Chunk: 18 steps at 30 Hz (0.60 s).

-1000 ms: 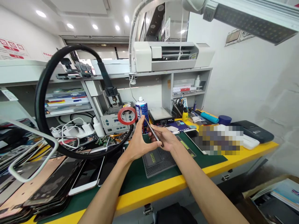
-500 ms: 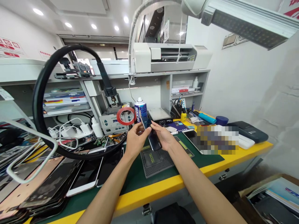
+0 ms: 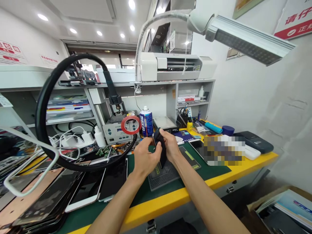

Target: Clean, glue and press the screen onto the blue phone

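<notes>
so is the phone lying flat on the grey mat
No, the phone is held up off the grey mat, gripped between the left hand and the right hand.

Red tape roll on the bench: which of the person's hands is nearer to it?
Left. The left hand sits just below and right of the red tape roll; the right hand lies farther right, beyond the phone.

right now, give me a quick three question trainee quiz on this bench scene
1. True or false: both hands grip the dark slim phone.
2. The blue and white spray can stands: A) beside the red tape roll, B) on the white printer, C) on the floor.
3. What lies under the hands on the green bench mat?

Key: 1 true, the left hand and right hand both hold it. 2 A. 3 a dark perforated work pad.
</notes>
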{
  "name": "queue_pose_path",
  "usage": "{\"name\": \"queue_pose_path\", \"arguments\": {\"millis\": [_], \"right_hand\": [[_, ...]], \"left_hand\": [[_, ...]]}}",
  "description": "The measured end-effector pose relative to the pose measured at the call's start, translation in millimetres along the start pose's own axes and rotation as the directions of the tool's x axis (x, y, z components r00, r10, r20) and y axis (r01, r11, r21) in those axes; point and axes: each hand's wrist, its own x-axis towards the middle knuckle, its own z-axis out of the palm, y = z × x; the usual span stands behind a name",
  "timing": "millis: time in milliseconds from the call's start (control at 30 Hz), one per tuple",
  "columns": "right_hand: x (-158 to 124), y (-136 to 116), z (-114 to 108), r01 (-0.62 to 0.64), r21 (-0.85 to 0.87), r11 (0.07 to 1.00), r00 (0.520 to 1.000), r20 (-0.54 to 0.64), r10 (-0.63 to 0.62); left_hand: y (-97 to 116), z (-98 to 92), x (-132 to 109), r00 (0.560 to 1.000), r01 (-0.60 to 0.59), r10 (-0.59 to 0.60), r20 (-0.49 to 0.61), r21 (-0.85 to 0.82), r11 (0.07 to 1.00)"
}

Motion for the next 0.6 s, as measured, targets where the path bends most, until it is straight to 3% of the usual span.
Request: {"name": "queue_pose_path", "arguments": {"millis": [267,600], "right_hand": [[-5.4,1.5,1.0,0.146,-0.102,0.984,0.989,-0.023,-0.149],[-14.8,2.0,0.1,0.232,-0.303,0.924,0.972,0.035,-0.232]], "left_hand": [[15.4,4.4,-11.2,0.956,-0.281,0.29,-0.055,0.124,0.952],[21.8,1.2,-12.5,0.891,-0.429,0.446,-0.087,0.164,0.888]]}}
